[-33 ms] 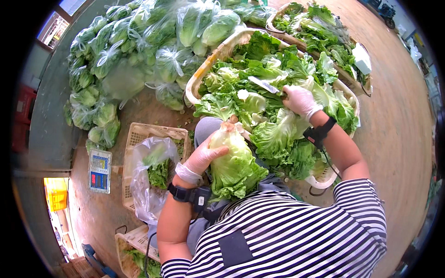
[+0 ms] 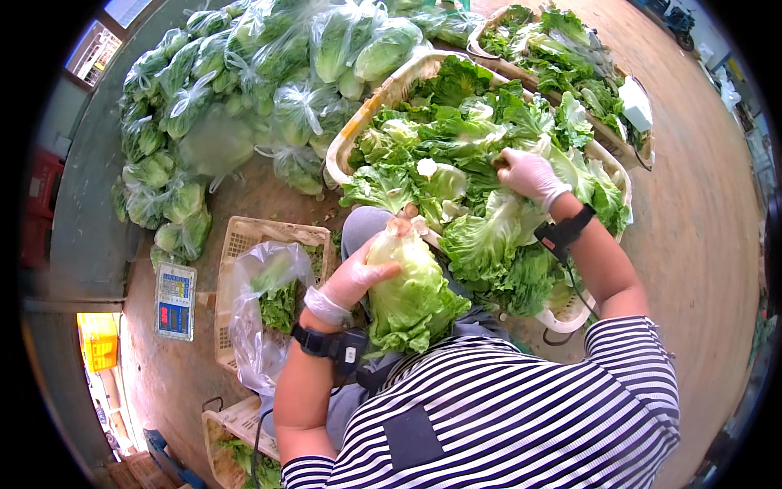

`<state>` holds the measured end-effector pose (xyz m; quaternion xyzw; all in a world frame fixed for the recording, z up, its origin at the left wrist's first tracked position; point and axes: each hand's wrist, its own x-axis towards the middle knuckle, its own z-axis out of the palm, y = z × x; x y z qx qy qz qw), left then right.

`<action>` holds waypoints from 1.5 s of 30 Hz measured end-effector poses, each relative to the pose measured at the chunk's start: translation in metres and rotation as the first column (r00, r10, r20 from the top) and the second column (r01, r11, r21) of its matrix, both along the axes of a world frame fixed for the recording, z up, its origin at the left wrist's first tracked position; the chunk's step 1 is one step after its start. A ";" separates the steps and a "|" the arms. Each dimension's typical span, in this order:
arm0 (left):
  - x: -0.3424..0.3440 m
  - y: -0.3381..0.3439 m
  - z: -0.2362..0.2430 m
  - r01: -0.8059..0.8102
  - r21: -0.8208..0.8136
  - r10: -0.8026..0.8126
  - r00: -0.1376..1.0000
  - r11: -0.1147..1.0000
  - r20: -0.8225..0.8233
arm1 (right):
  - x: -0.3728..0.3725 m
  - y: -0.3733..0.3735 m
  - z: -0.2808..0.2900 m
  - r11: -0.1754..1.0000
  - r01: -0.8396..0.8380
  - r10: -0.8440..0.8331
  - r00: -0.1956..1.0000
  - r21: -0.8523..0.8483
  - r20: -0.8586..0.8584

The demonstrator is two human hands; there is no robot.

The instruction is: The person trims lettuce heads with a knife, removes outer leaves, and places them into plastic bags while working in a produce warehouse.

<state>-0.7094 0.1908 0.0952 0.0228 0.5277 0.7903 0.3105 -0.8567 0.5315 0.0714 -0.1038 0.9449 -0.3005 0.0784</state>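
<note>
Lettuce, pale-green and leafy, is gripped stem-up by the translucent-gloved left hand, probably for steadiness; farther right, translucent-gloved right hand is closed, contents unclear.

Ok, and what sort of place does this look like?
Probably a vegetable trimming and packing area: bagged greens lie heaped up, a large crate brims with loose leaves, and what looks like a digital scale display is on the left.

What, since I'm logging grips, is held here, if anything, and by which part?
The left hand holds a lettuce by its side, near the stem end. Right hand: cannot tell.
</note>
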 end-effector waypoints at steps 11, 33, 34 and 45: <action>0.009 0.017 -0.004 -0.114 0.058 0.120 0.985 0.992 -0.123 | 0.012 0.037 0.004 0.994 0.066 -0.102 0.872 -0.091 -0.479; -0.010 0.041 -0.012 -0.132 -0.021 0.130 0.987 0.991 -0.097 | 0.084 0.017 0.036 0.830 0.159 -0.055 0.977 -0.535 0.205; -0.010 0.044 -0.011 -0.141 -0.033 0.140 0.989 0.989 -0.049 | 0.095 0.001 0.037 0.894 0.043 -0.002 0.996 -0.446 0.093; -0.008 0.066 0.002 -0.135 -0.146 0.138 0.990 0.980 0.016 | 0.118 -0.061 0.047 0.935 -0.350 0.297 0.863 -0.061 -0.409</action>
